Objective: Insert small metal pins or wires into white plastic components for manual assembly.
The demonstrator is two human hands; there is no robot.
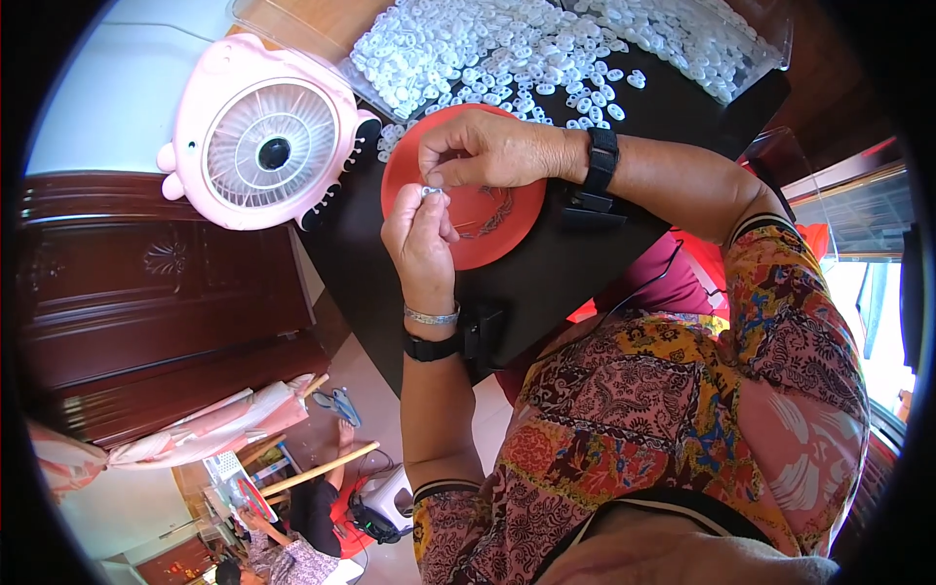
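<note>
My left hand [421, 234] is closed, its thumb and fingers pinching a small white plastic piece [431, 191] upright over the plate. Just above it my right hand [492, 148] reaches in from the right, thumb and forefinger pressed together at the top of that piece. Whatever sits between those right fingertips is too small to make out. Beneath both hands lies a round red plate [517, 229], and thin dark metal bits [495, 216] are scattered in a curve on it.
Many white oval pieces [468, 49] heap at the table's far side, some loose beside the plate. A clear tray [741, 73] holds more. Left of the plate stands a pink fan [273, 136] on the dark table [546, 268]. Another person [302, 546] is at the lower left.
</note>
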